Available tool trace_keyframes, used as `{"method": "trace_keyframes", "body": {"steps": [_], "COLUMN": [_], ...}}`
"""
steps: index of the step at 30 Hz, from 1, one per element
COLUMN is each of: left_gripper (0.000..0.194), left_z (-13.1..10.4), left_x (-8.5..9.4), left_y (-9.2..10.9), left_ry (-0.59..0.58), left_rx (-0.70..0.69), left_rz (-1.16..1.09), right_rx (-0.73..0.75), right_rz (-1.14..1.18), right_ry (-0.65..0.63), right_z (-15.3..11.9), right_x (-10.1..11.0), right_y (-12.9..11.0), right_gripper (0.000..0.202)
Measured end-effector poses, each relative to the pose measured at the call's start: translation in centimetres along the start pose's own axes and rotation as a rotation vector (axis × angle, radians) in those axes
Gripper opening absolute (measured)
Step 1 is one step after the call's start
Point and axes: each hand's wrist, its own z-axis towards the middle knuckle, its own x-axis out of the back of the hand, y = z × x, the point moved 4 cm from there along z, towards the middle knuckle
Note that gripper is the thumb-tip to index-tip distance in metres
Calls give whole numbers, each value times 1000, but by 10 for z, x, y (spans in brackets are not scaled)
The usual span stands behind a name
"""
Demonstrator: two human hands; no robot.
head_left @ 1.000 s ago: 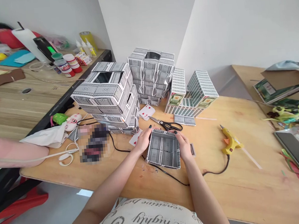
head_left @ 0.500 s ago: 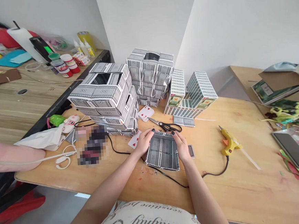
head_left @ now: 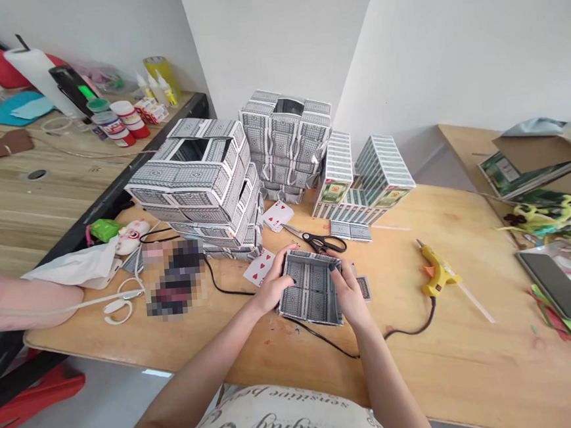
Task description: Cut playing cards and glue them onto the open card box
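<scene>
An open-topped box made of grey-backed playing cards [head_left: 307,288] is held low over the table, its hollow inside facing up. My left hand [head_left: 275,282] grips its left wall, the thumb over the rim. On the right wall, my right hand [head_left: 346,287] has its thumb inside and its fingers outside. Black-handled scissors [head_left: 323,242] lie just beyond the box. Loose heart cards [head_left: 260,267] lie beside my left hand, and a single face-down card [head_left: 363,288] is at the right of my right hand.
Card-built blocks [head_left: 189,182] stand stacked at the back left, another stack [head_left: 287,141] behind. Green-edged card packs [head_left: 385,170] stand at the back right. A yellow glue gun [head_left: 437,271] lies right, its black cord crossing the table [head_left: 476,370] below the box.
Both thumbs have moved from the far rim down to the side walls of the box, and my hands now hold it by its sides. The box has barely moved.
</scene>
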Motion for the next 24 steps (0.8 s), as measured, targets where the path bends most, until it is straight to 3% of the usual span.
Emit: {"method": "trace_keyframes", "body": {"steps": [5,24], "left_gripper": [65,62], "left_z": [1,6], "left_x": [1,2], "left_y": [-5,-3], "left_ry": [16,47], "left_rx": [8,-2], "left_rz": [-5,143], "right_rx": [40,19], "right_rz": [-62,27], "right_ry": [18,-3], "right_z": [3,8], "right_x": [-1,-1], "right_y": [4,14], "right_gripper": [24,32]}}
